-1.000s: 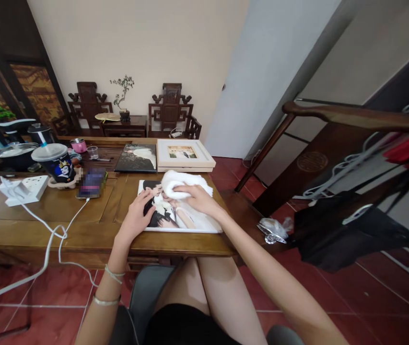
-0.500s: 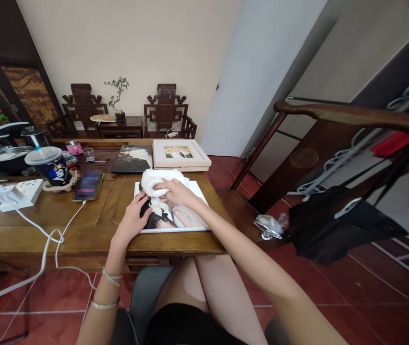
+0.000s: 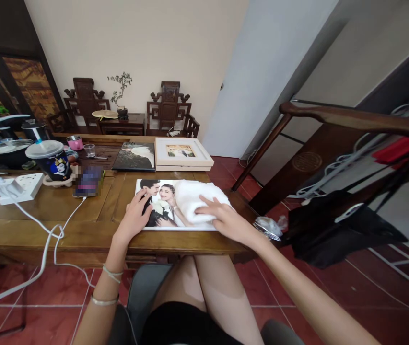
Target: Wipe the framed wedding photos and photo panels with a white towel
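Note:
A white-edged wedding photo panel [image 3: 161,221], showing a couple, lies flat near the front edge of the table. On its left side rests my left hand [image 3: 136,215], fingers stretched out and thumb apart, holding nothing. My right hand [image 3: 227,218] presses a fluffy white cloth [image 3: 190,196] against the right part of the panel, with the thumb and some fingers sunk into it. The cloth covers the panel's right half and reaches its right edge.
Behind lie a dark photo panel [image 3: 132,156] and a boxed framed photo [image 3: 202,153]. To the left are a lidded cup [image 3: 55,165], a charging phone [image 3: 88,182], a white power strip [image 3: 28,187] and trailing white cables [image 3: 44,254]. A wooden chair [image 3: 297,158] stands at right.
My right hand has slid the white cloth from the panel's upper middle to its right side, uncovering the pictured faces. My left hand stays in nearly the same place.

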`<state>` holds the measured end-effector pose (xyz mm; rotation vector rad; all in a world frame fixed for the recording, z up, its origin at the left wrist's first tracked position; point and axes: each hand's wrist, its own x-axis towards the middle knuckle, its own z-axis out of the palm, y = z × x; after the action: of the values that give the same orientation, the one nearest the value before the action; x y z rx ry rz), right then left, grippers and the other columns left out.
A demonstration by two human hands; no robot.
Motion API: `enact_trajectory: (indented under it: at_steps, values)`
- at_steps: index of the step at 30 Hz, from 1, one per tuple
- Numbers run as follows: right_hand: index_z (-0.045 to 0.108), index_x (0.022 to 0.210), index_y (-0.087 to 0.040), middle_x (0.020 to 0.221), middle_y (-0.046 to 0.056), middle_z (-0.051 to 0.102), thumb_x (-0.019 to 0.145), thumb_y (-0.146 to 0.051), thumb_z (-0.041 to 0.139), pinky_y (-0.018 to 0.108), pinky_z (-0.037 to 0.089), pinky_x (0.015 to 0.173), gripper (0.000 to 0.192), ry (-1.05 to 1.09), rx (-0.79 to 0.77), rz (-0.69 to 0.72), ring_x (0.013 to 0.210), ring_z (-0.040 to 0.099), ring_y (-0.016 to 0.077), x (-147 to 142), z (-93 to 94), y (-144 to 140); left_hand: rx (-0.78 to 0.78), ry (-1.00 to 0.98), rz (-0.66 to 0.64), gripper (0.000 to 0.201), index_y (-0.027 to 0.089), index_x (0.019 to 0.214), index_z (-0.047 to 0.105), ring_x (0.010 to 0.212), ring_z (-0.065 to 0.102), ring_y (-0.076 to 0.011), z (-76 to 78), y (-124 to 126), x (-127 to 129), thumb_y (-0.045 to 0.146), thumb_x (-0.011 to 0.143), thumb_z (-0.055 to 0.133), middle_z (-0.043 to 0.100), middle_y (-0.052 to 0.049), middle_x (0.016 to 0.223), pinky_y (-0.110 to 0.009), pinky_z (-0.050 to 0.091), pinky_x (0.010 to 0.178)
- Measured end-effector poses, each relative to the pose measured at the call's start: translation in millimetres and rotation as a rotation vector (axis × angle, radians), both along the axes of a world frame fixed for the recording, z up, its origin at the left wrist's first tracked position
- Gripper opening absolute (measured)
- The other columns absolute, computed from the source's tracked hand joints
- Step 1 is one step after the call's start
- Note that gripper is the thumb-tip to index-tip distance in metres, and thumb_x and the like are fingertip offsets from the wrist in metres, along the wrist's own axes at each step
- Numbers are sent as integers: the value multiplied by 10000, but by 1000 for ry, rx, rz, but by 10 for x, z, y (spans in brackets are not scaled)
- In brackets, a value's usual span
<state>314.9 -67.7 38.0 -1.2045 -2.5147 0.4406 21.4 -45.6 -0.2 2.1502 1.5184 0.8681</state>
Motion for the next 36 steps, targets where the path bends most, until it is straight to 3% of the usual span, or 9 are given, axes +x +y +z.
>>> enact_trajectory:
  at_steps: [4, 7, 11, 16, 21, 25, 28, 32, 36]
  values:
    - [667, 1096, -224, 1328, 46, 575, 518, 31, 335, 536, 155, 1154, 713, -67, -60, 97, 1405, 241, 228, -55, 144, -476, -1, 29, 9, 431, 255, 1359, 459, 1397, 297, -292, 33, -29, 17, 333, 938, 403, 347, -112, 1506, -569, 286, 1075]
    - [672, 1093, -228, 1341, 43, 565, 530, 32, 339, 520, 183, 1151, 703, -61, -80, 109, 1399, 261, 229, -54, 183, -466, 22, 27, -8, 436, 255, 1357, 462, 1393, 305, -293, 15, -15, 6, 341, 931, 422, 354, -115, 1502, -566, 292, 1072]
    - [682, 1081, -209, 1231, 29, 644, 552, 23, 338, 523, 224, 1132, 672, 19, -16, 104, 1367, 341, 252, -7, 108, 49, 28, 26, 0, 436, 234, 1348, 475, 1388, 316, -291, -17, 12, -10, 328, 923, 436, 366, -123, 1494, -557, 288, 1081]
    - [730, 993, -207, 1101, -1, 710, 575, 17, 342, 364, 389, 1051, 613, 107, 0, -15, 1117, 610, 219, 39, 61, 864, 45, -1, -21, 430, 218, 1333, 490, 1390, 320, -267, -37, 35, -27, 321, 918, 448, 384, -128, 1481, -517, 274, 1106]
    - [737, 990, -191, 1121, 24, 705, 591, 10, 366, 353, 417, 1019, 580, 142, 32, -118, 1128, 600, 235, 10, 71, 1111, 57, -32, -7, 410, 236, 1307, 517, 1380, 342, -255, -67, 63, -42, 325, 909, 470, 403, -108, 1472, -497, 281, 1111]
    - [717, 1025, -220, 1140, 7, 695, 583, 15, 362, 440, 343, 1083, 614, 128, 44, -67, 1206, 547, 246, -6, -10, 715, 69, -51, -2, 398, 242, 1291, 533, 1366, 367, -253, -89, 80, -37, 314, 904, 479, 418, -100, 1464, -491, 290, 1110]
    - [676, 1090, -220, 1186, 8, 667, 569, 23, 340, 553, 203, 1129, 666, 82, 58, 31, 1363, 351, 256, 25, -57, 181, 71, -65, 2, 396, 247, 1290, 532, 1375, 353, -251, -94, 76, -27, 314, 904, 477, 419, -99, 1464, -486, 282, 1115]
    - [663, 1097, -219, 1313, 44, 586, 548, 34, 335, 535, 163, 1151, 687, -19, 2, 59, 1394, 281, 228, 69, 20, -475, 64, -52, -6, 404, 241, 1310, 512, 1386, 332, -251, -73, 50, -13, 317, 917, 455, 400, -106, 1477, -490, 270, 1118]
    - [684, 1034, -232, 1373, 51, 531, 548, 24, 349, 512, 175, 1155, 643, -78, -48, 74, 1392, 283, 224, 79, 134, -660, 33, -8, -9, 432, 230, 1344, 481, 1393, 312, -276, -30, 18, -7, 329, 926, 436, 368, -120, 1495, -519, 270, 1106]
